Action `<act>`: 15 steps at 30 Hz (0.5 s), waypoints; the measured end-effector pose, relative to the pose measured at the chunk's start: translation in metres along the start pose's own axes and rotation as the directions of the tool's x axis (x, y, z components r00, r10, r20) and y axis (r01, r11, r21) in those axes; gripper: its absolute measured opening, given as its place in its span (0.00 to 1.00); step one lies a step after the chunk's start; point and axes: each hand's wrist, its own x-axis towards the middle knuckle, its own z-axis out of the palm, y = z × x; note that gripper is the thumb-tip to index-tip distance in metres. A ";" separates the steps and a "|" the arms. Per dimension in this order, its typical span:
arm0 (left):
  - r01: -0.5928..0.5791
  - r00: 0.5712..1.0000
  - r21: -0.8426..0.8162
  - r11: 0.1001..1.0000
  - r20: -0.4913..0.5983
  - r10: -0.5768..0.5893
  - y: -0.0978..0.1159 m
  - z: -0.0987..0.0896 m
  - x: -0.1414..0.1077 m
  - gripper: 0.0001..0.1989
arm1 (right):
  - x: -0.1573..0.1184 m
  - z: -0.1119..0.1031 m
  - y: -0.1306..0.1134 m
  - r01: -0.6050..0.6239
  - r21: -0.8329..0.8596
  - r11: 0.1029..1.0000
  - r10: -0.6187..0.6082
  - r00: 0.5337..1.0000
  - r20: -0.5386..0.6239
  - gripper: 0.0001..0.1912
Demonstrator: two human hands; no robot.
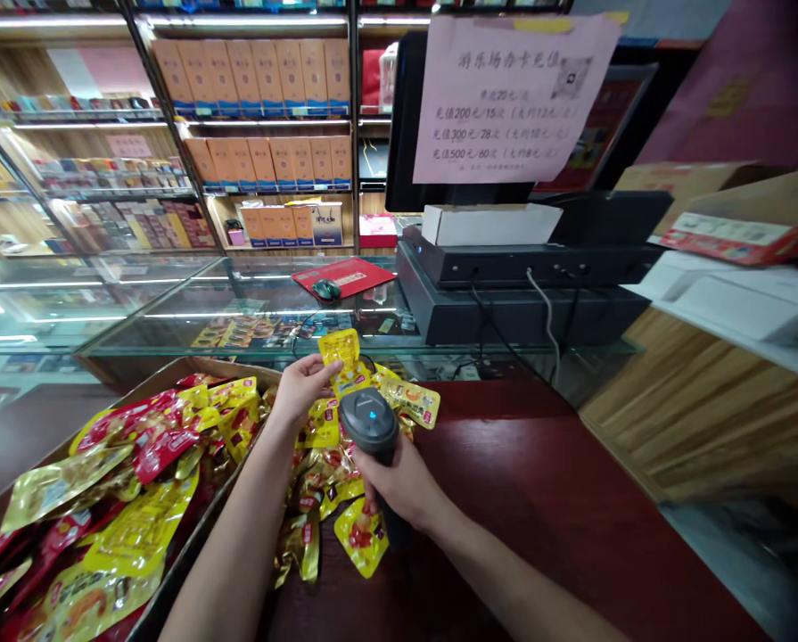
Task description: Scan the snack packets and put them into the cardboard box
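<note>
My left hand (pixel 307 385) pinches a small yellow snack packet (pixel 341 350), its printed back facing me. Just below and to the right, my right hand (pixel 402 481) is wrapped round the handle of a dark barcode scanner (pixel 370 424), which shows a small blue light on top. The scanner's head points towards the yellow packet. Under and around both hands lies a loose pile of yellow, gold and red snack packets (pixel 318 477) on the dark red table (pixel 505 517). To the left, a cardboard box (pixel 221 499) is full of similar packets.
Beyond the table stands a glass counter (pixel 258 276) with a red mat (pixel 365 278) and a computer mouse (pixel 326 290). A monitor (pixel 405 116) with a paper notice sits on a black cash drawer (pixel 519 312). Cables hang down its front. Shelves of boxes (pixel 258 76) line the back.
</note>
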 end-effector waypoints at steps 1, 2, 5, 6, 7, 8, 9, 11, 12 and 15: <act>-0.008 1.000 -0.008 1.000 -0.006 0.008 0.002 0.000 -0.001 0.23 | 0.000 0.000 0.000 -0.001 -0.008 1.000 0.001 1.000 0.003 0.13; -0.017 1.000 -0.014 1.000 -0.007 0.017 0.003 0.000 -0.002 0.23 | 0.000 0.000 0.000 -0.003 -0.012 1.000 0.003 1.000 0.004 0.13; -0.048 0.999 -0.002 0.999 -0.008 0.048 0.008 0.001 -0.004 0.23 | 0.000 0.000 0.001 -0.009 -0.025 1.000 0.010 1.000 0.010 0.11; -0.057 0.998 0.008 0.998 -0.012 0.057 0.010 0.001 -0.006 0.22 | -0.001 0.000 0.001 -0.007 -0.036 0.999 0.008 1.000 0.015 0.10; -0.063 0.998 0.018 0.998 -0.016 0.063 0.012 0.002 -0.007 0.21 | -0.001 0.000 0.001 -0.005 -0.048 0.999 0.006 1.000 0.018 0.10; -0.066 0.998 0.026 0.997 -0.020 0.067 0.014 0.002 -0.008 0.20 | -0.001 0.000 0.001 -0.003 -0.058 0.998 0.005 1.000 0.021 0.10; -0.068 0.997 0.030 0.997 -0.025 0.068 0.015 0.003 -0.010 0.20 | -0.001 0.000 0.002 -0.002 -0.063 0.998 0.004 1.000 0.022 0.10; -0.066 0.997 0.034 0.997 -0.029 0.067 0.019 0.004 -0.012 0.20 | -0.001 0.000 0.002 -0.001 -0.063 0.998 0.002 1.000 0.027 0.10; -0.065 0.997 0.035 0.997 -0.031 0.066 0.020 0.005 -0.013 0.20 | -0.002 0.000 0.003 0.004 -0.061 0.998 -0.003 1.000 0.027 0.10; -0.069 0.997 0.040 0.997 -0.030 0.070 0.022 0.005 -0.015 0.20 | -0.003 0.000 0.002 0.029 -0.060 0.998 -0.027 0.999 0.027 0.10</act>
